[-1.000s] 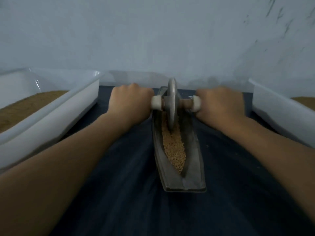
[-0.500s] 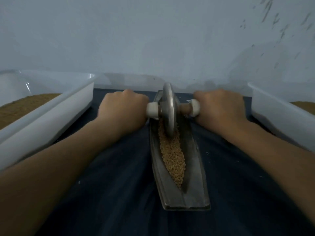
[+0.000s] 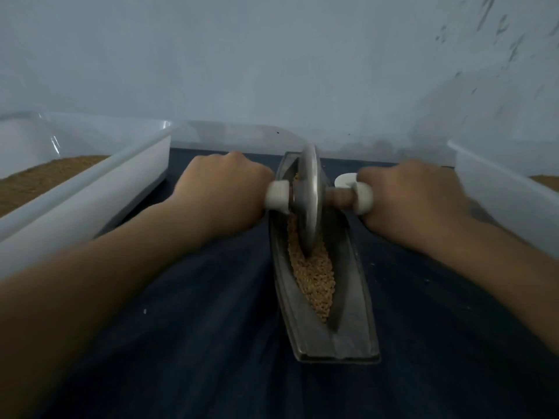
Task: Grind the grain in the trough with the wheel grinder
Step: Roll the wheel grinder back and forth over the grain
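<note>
**Steel wheel on edge in the trough, both fists on its handles**

Pale wall fills the far side. Dark blue cloth covers the work surface. White plastic tub far left holds brown meal. Second white tub at the right edge, contents barely seen. Metal boat-shaped trough lies on the cloth right of centre, running near to far. Left hand is wrapped round the left handle, fingers curled under, knuckles up. Right hand is wrapped round the right handle the same way. Wheel grinder stands upright in the trough's far half, rim down in the groove, white collars just inside each fist. Grain lies along the groove, mostly near of the wheel, a little showing far of it.
</note>
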`<state>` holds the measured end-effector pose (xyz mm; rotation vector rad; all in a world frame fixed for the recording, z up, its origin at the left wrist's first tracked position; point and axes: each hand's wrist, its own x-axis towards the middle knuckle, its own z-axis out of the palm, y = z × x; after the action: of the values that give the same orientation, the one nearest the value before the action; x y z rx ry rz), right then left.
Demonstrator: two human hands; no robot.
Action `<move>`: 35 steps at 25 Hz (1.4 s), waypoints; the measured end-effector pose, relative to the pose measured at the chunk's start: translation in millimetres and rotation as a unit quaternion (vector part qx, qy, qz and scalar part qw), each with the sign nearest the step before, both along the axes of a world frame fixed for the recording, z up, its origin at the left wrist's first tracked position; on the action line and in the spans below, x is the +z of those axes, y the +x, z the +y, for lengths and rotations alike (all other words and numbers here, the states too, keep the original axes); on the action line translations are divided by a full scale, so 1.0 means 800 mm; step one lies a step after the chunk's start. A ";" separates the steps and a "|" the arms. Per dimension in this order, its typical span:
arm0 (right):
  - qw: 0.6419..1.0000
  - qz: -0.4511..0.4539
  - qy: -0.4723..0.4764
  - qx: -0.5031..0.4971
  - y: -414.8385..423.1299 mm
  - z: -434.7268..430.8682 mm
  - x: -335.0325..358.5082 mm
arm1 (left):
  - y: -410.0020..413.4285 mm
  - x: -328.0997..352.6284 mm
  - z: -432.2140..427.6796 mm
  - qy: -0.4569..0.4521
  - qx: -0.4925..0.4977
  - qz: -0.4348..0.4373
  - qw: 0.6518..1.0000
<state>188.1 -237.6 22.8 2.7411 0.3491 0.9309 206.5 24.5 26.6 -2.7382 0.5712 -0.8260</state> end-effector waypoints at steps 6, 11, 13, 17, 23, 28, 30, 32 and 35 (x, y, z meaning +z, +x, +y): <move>0.992 0.089 0.084 -0.018 0.006 -0.001 -0.004 | 0.008 0.014 -0.022 0.044 0.020 -0.035 0.998; 0.998 -0.027 0.021 0.046 -0.041 -0.020 -0.013 | -0.018 0.003 0.023 0.026 -0.044 -0.037 0.998; 0.999 0.032 0.028 -0.011 -0.014 0.002 0.000 | 0.004 0.002 0.007 -0.005 0.005 0.007 1.000; 0.993 0.089 0.025 -0.070 0.033 0.026 0.037 | 0.031 0.007 -0.010 -0.072 0.068 0.086 0.991; 0.999 0.027 0.004 -0.019 -0.018 0.001 -0.001 | -0.007 -0.011 0.013 0.020 -0.027 -0.084 0.996; 0.984 0.151 0.072 -0.057 0.031 0.031 0.026 | 0.030 0.013 -0.022 -0.004 0.039 0.002 0.999; 0.994 0.103 0.015 -0.031 0.011 0.021 0.021 | 0.015 0.007 -0.007 -0.022 0.017 0.033 0.999; 0.998 0.007 -0.062 0.008 -0.023 0.006 0.010 | -0.014 -0.007 0.019 -0.048 -0.021 0.066 0.996; 0.995 -0.055 -0.065 0.045 -0.040 -0.004 0.008 | -0.028 -0.014 0.039 -0.059 -0.062 0.084 0.993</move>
<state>156.2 -240.9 28.9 2.5627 0.4974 1.0391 184.2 56.0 15.6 -2.9244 0.7569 -0.6786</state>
